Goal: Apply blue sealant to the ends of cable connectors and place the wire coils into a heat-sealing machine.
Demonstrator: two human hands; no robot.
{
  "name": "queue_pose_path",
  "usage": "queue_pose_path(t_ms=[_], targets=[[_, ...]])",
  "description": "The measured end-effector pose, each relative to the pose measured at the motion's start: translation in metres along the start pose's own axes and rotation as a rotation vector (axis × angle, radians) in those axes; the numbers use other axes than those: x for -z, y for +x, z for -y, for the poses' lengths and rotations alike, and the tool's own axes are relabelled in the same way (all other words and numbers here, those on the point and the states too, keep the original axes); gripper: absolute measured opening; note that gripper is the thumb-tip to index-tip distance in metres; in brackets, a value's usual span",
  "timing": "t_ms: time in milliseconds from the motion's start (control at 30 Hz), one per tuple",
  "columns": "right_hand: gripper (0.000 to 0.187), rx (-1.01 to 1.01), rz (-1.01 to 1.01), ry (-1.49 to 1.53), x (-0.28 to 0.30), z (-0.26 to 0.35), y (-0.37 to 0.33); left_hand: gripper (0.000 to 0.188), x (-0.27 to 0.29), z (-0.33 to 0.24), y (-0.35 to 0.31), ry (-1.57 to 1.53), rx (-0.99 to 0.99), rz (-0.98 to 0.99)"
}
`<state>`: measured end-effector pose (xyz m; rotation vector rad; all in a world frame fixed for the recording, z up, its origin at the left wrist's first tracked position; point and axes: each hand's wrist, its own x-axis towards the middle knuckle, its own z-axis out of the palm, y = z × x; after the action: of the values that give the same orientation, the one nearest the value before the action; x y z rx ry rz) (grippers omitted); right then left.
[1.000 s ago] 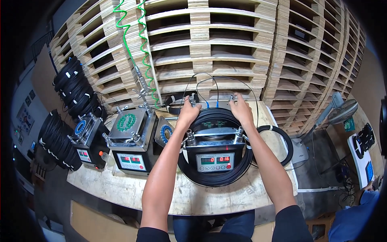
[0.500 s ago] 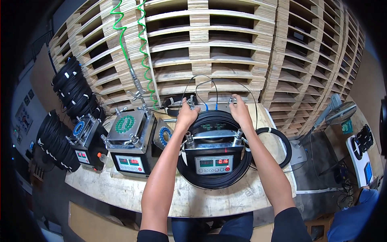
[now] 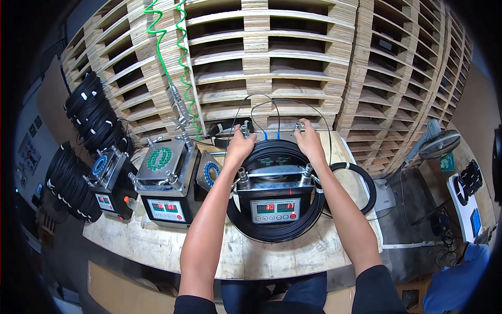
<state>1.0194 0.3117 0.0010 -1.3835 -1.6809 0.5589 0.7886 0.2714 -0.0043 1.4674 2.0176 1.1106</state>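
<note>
In front of me is a polishing machine (image 3: 244, 201) with a lit red digital display. A coil of black cable (image 3: 277, 234) loops around its body and over its top. Two thin cable ends with blue connectors (image 3: 278, 135) stand at the machine's far edge. At the far left corner, my left hand (image 3: 241, 146) closes its fingers on a metal clamp knob (image 3: 244, 129). My right hand (image 3: 309, 142) closes on the matching clamp knob (image 3: 299, 126) at the far right corner. Two more clamp knobs (image 3: 306, 172) stand upright at the near corners.
Two similar machines (image 3: 166, 178) stand to the left, one holding green connectors. Coiled green air hoses (image 3: 159, 49) hang above. Black cable coils (image 3: 366, 183) lie on the right and stack at far left. Wooden pallets (image 3: 293, 39) rise behind the table (image 3: 157, 248). A fan (image 3: 439, 144) stands right.
The digits on the machine's display have changed. The view has shifted slightly; both hands keep their places on the far clamp knobs.
</note>
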Motion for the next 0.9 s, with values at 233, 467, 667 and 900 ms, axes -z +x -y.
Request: queue_pose_path(t_ms=[233, 467, 667, 900], targets=[[0.05, 0.007, 0.026, 0.01, -0.003, 0.003, 0.0, 0.087, -0.002, 0.011, 0.005, -0.178, -0.097, -0.04], [0.06, -0.163, 0.088, -0.143, 0.0, 0.0, 0.003, 0.085, -0.001, 0.003, 0.003, -0.18, -0.053, 0.002], [0.053, -0.108, 0.017, -0.108, -0.006, -0.007, 0.004, 0.085, 0.0, 0.002, 0.0, -0.133, -0.037, -0.009], [0.058, -0.157, 0.103, -0.097, -0.003, 0.001, 0.003, 0.087, -0.001, 0.012, 0.005, -0.158, -0.071, -0.023]])
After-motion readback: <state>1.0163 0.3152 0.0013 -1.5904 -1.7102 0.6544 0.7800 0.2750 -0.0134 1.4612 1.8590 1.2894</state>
